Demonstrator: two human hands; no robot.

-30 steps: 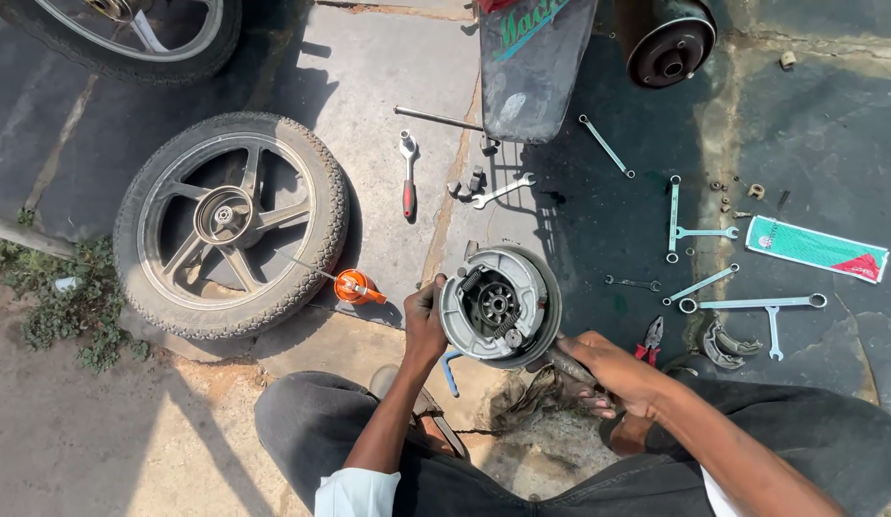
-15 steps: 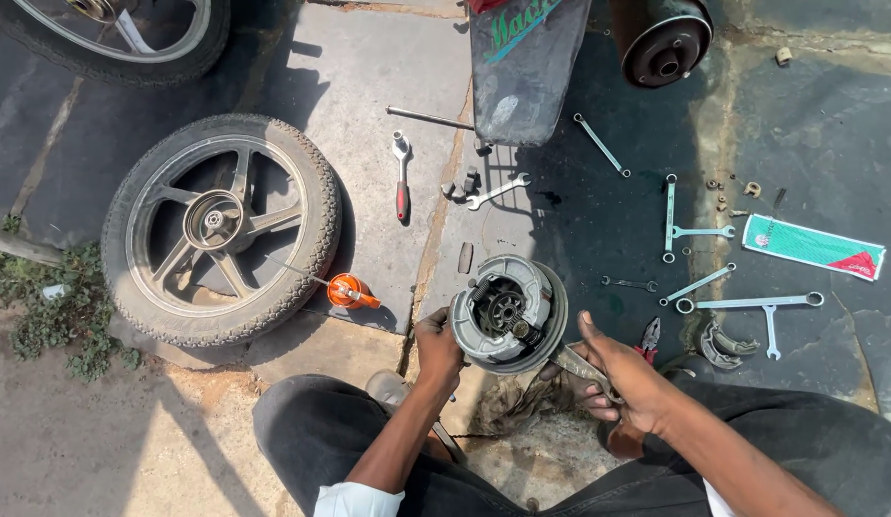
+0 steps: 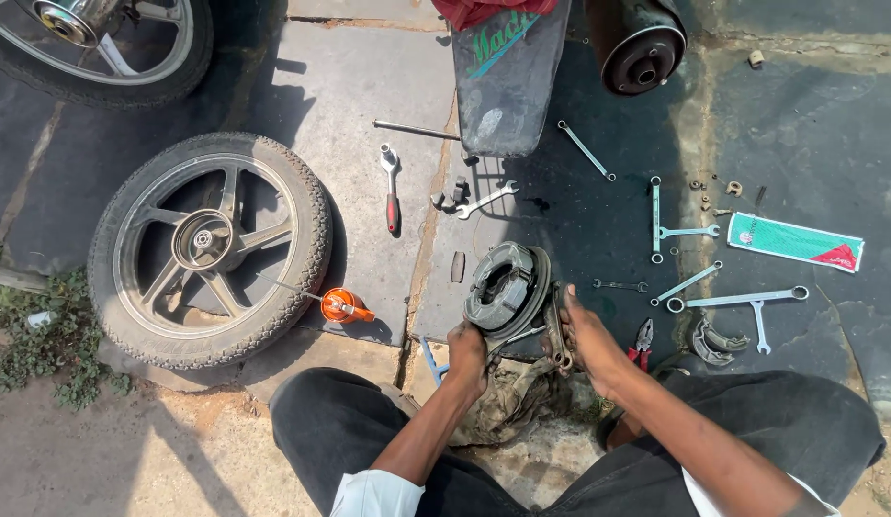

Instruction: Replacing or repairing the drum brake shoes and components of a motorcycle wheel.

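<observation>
I'm mid-way handling the round grey metal brake drum plate (image 3: 503, 287), left hand (image 3: 467, 352) fingers grasping its six-o'clock edge, right hand (image 3: 587, 337) bracing its three-o'clock rim; next needs steady support.

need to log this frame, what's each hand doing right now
Left hand: closed on the lower edge of the brake drum.
Right hand: fingers spread, pressed against the drum's right side.

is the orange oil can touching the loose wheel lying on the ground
Touching. The head view shows the oil can lying against the wheel, its body over the tyre's inner edge and its thin spout reaching across the rim, with no gap between them.
</observation>
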